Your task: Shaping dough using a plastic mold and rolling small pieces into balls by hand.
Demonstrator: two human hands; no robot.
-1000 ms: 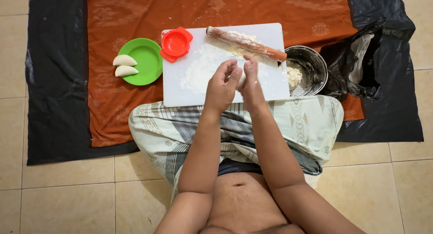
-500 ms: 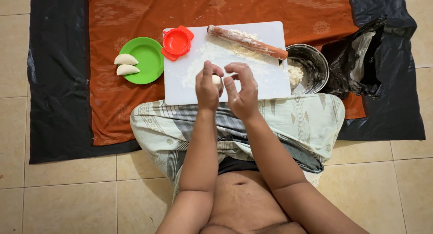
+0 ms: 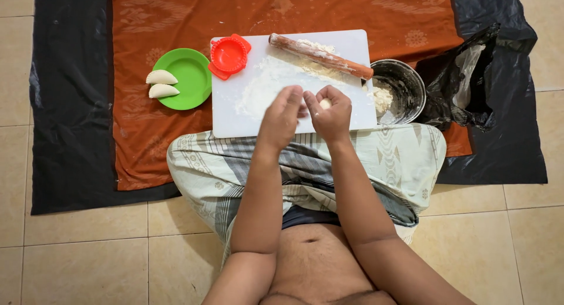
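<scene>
Currently right hand (image 3: 330, 112) cupped around small dough ball (image 3: 325, 104), left hand (image 3: 282, 116) curled, fingertips touching it, above white board (image 3: 235, 120). Green plate (image 3: 191, 76): two folded dumplings (image 3: 161, 84). Steel bowl (image 3: 405, 84): some flour (image 3: 383, 98).

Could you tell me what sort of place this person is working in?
Probably a home floor used for making food. Cloth sheets lie over beige floor tiles, and on them sit a floured white cutting board, a rolling pin and a green plate with two folded dumplings.
</scene>
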